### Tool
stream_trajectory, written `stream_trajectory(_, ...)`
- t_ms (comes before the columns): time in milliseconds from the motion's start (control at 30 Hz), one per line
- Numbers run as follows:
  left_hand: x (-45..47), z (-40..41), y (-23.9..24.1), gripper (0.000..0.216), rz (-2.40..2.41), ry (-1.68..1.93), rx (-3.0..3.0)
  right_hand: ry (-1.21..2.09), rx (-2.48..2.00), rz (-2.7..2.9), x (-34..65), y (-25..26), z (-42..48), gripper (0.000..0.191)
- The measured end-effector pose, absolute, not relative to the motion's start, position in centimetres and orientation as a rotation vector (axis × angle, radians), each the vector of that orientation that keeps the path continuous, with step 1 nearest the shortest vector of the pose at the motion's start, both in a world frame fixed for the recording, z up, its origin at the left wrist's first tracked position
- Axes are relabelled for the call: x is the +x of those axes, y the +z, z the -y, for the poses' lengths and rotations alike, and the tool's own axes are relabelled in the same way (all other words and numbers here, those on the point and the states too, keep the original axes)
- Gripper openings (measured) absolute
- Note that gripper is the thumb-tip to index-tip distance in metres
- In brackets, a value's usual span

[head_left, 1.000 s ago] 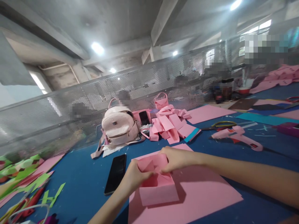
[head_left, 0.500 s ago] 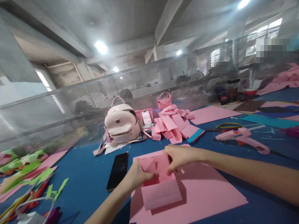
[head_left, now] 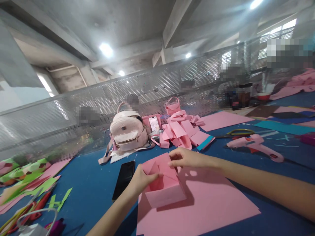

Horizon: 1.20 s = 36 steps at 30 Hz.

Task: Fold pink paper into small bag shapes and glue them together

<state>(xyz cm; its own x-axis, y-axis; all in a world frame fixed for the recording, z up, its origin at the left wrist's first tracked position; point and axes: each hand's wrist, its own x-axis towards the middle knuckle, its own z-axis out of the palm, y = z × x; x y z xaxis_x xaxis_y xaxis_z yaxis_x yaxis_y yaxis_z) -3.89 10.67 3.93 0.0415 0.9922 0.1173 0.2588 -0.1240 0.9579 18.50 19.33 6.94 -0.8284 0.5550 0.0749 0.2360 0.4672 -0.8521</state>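
Work in hand centres on the folded pink piece [head_left: 165, 194], which stands on a large pink sheet [head_left: 211, 209] on the blue counter [head_left: 86, 193]. All positions are given from that piece. Far to its left, green paper scraps [head_left: 29, 177] lie loose, partly cut off by the frame edge. Just left of it lies a black phone [head_left: 123, 179], apart from the paper. The left hand [head_left: 144, 179] is closed on the piece's left flap, thumb over the top. The right hand [head_left: 187, 158] is closed on its upper right corner, fingertips pressing the edge down. Judged from its shape, the front wall and side creases are formed. The upper flaps stand raised and not yet flat, so the folding looks partly done. Behind the piece sit a backpack [head_left: 128, 131] and a pile of pink paper pieces [head_left: 182, 131]. Whether that pile holds finished items cannot be told. Right and behind lies a glue gun [head_left: 256, 144], untouched. The inner folds under both hands are hidden, and the far background is blurred.
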Motion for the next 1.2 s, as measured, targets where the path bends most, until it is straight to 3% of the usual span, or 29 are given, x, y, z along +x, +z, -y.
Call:
stream_trajectory(400,-4.5,-10.9,3.4,0.040,-1.301,1.330,1.383,1.767,-0.486,2.077,18.0,3.3,-19.0,0.058)
stream_trajectory(667,-4.5,-11.0,3.0,0.046,-1.284,1.303,1.346,1.706,-0.437,2.148,18.0,3.0,-18.6,0.056)
stream_trajectory(1033,-5.5,-10.5,4.5,0.056,-1.228,0.997,1.277,1.023,-0.293,2.171,18.6,5.5,-18.1,0.037)
stream_trajectory(1200,-6.1,-10.0,5.1,0.051,-1.146,0.746,1.284,0.271,0.107,2.623,19.1,7.4,-16.6,0.039)
